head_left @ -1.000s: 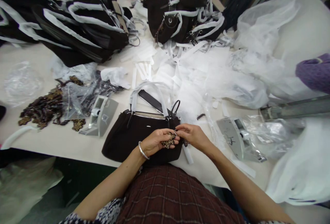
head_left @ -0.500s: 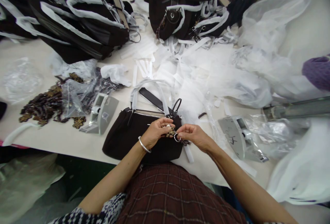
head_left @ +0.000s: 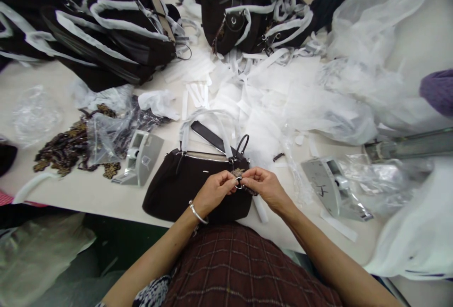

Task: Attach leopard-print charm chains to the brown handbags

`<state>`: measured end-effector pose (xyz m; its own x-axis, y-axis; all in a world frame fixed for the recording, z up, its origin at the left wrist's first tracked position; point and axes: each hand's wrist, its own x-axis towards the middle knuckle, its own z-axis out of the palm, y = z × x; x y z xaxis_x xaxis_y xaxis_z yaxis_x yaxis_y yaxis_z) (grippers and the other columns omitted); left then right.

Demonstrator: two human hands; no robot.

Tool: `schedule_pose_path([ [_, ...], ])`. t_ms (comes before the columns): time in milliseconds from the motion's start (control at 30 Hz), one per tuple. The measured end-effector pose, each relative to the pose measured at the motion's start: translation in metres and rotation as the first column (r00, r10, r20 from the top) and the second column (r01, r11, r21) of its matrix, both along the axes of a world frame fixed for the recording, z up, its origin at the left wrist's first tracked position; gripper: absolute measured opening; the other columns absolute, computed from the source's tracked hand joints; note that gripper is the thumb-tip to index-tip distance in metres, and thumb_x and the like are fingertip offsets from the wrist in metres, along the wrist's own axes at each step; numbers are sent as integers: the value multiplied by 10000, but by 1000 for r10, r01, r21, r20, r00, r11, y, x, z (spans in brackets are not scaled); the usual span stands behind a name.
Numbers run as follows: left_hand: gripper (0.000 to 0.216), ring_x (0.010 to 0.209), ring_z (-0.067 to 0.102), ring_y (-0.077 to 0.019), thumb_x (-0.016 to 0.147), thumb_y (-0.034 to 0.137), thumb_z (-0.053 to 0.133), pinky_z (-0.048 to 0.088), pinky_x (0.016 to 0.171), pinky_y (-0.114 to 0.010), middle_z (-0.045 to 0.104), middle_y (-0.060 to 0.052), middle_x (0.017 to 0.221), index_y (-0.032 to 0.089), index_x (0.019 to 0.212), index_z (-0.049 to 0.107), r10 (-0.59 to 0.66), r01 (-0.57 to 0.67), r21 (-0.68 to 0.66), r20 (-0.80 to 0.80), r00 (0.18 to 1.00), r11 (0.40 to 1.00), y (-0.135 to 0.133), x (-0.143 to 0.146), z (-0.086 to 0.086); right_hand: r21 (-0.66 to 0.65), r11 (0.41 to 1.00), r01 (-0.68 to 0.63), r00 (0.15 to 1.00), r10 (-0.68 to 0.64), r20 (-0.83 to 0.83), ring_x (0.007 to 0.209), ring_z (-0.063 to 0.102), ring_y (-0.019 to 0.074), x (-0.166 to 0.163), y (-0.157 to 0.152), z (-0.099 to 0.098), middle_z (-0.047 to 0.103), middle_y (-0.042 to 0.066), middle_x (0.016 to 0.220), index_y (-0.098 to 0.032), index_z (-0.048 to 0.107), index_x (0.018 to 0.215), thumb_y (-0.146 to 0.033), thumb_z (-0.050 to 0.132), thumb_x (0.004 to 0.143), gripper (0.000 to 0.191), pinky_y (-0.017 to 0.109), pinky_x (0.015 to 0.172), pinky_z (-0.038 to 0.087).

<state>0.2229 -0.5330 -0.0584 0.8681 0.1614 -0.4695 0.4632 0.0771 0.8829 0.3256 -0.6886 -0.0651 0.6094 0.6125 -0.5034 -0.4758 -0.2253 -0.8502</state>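
Note:
A dark brown handbag with white-wrapped handles lies flat at the table's near edge, right in front of me. My left hand and my right hand meet over its right end. Both pinch a small leopard-print charm with a metal ring, close to the bag's handle hardware. My left wrist wears a silver bangle. The fingers of both hands are curled tight around the charm, which they mostly hide.
Two grey tape dispensers flank the bag. A heap of leopard charms and clear bags lies left. Piled dark handbags fill the back, white wrapping scraps the middle. Another person's purple sleeve shows at right.
Both hands have shifted slightly up toward the bag's handle ring, and the charm now sits more hidden between the fingertips. The bag has not moved.

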Motion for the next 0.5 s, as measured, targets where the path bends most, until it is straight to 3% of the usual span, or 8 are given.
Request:
schedule_pose_path([
  [167,241,645,584,-115,837,369,580,489,619,-231,610,-10,695,131,802,596,117,-119,-121,-19,993,986,-7,-1,-6,55,998,-13,992,19,-123,680,630,129,1,-3,2,717,32,769,-177,671,874,-388,771,703,289,258,659,477],
  [333,256,650,589,-110,820,375,623,507,619,-229,619,-18,710,119,807,609,221,-217,-200,-3,975,955,-10,-5,-10,35,997,-67,989,71,-129,707,633,136,0,-8,4,713,40,807,-165,680,906,-403,767,702,326,273,684,489],
  [500,283,663,599,-104,768,391,690,523,617,-223,627,-21,745,120,802,614,382,-372,-324,-36,923,870,-22,-5,-12,14,997,-78,994,79,-71,725,633,136,-8,-4,5,715,26,830,-173,693,866,-363,797,661,299,268,706,482],
])
